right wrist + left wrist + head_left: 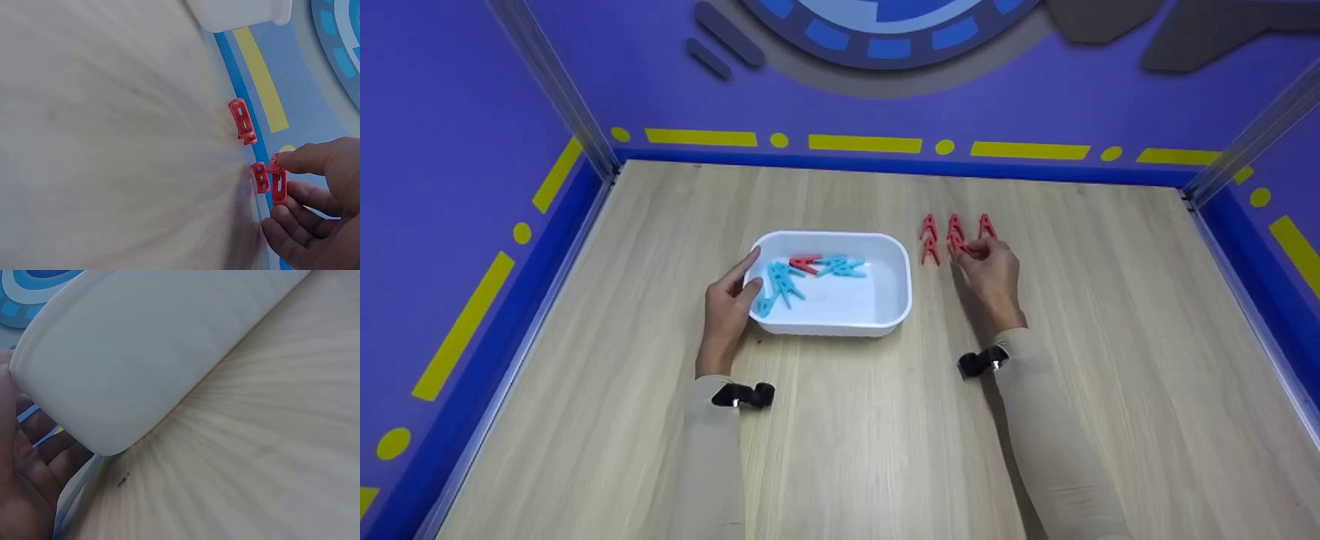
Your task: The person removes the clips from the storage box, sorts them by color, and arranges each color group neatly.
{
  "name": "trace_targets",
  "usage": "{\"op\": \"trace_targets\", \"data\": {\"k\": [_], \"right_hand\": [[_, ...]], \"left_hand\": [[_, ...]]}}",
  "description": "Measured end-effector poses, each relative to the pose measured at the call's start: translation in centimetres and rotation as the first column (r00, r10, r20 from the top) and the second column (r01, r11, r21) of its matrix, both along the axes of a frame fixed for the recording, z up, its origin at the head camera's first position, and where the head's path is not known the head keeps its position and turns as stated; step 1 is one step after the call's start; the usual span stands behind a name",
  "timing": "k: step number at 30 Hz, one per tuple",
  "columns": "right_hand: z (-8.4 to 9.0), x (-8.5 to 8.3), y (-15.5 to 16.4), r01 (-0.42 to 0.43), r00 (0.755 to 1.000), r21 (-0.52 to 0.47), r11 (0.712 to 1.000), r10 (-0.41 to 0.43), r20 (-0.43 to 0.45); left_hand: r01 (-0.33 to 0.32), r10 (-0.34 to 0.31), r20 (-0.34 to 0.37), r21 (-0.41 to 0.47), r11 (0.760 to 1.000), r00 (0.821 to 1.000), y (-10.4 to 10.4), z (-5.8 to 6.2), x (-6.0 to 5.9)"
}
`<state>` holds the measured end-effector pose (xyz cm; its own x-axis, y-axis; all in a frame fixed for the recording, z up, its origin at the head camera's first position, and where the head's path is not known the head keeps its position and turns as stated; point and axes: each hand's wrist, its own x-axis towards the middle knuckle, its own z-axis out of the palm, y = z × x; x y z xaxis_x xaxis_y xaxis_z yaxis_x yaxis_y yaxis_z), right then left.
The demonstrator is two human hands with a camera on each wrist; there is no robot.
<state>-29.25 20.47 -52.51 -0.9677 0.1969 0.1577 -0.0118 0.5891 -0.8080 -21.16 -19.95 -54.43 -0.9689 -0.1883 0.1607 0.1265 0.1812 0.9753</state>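
Note:
A white tray (894,259) sits mid-table and holds several blue clothespins (781,283) and one red clothespin (804,263). My left hand (748,276) grips the tray's left rim, thumb and a finger at the edge; in the left wrist view the palm (22,486) lies against the tray wall (146,354). To the right of the tray, my right hand (971,251) pinches a red clothespin (959,245) just above the table, beside a small group of red clothespins (929,226). In the right wrist view, thumb and fingers (298,160) hold that pin (277,183) next to two others (243,120).
The wooden tabletop (840,435) is boxed in by purple walls with blue and yellow trim (862,142) at the back and both sides. Bare wood stretches across the front of the table and to the far right.

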Motion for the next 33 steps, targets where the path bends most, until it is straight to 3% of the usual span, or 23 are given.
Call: {"op": "trace_targets", "data": {"k": [12, 33], "right_hand": [[-0.13, -0.29, 0.34, 0.003, 0.996, 0.024, 1.000, -0.005, 0.092], [-0.24, -0.80, -0.19, 0.015, 0.996, 0.024, 1.000, -0.017, 0.093]], "left_hand": [[0.008, -0.008, -0.005, -0.001, 1.000, 1.000, -0.09, -0.06, 0.01], [0.002, -0.002, 0.020, -0.016, 1.000, 1.000, 0.03, 0.10, 0.16]]}}
